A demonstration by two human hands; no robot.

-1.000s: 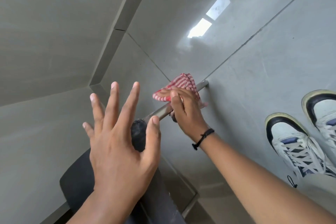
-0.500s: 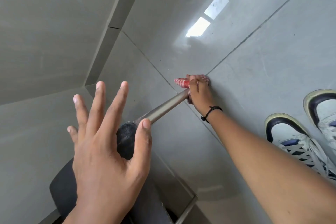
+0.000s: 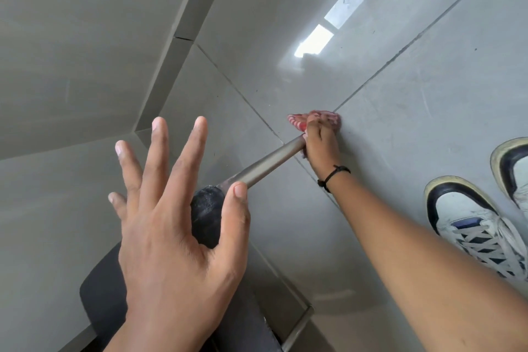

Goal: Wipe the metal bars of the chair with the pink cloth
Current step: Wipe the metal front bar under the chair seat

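— Where's the cloth right now?

— In my right hand [image 3: 321, 140]. I've got the pink cloth [image 3: 300, 121] bunched around the far end of the chair's metal bar [image 3: 268, 161], down where it meets the floor [image 3: 400, 137]. My fingers are wrapped over it, so only a striped bit sticks out past my knuckles.

— And your other hand?

— My left hand [image 3: 174, 226] is spread wide, fingers fanned apart, holding nothing. It sits close to the camera, in front of the black part of the chair [image 3: 207, 217] where the bar joins. My thumb tip overlaps the near end of the bar, but I can't tell whether it touches.

— How does the bar run?

— Slanted, from the black part up and away to my right hand. A second metal bar [image 3: 297, 328] shows low down, beside the dark seat [image 3: 103, 294].

— Anything else nearby?

— My two sneakers [image 3: 471, 226] on the tiles at the right, apart from the chair. There's a black band [image 3: 333, 176] on my right wrist, and a bright patch of light reflected on the floor beyond the cloth.
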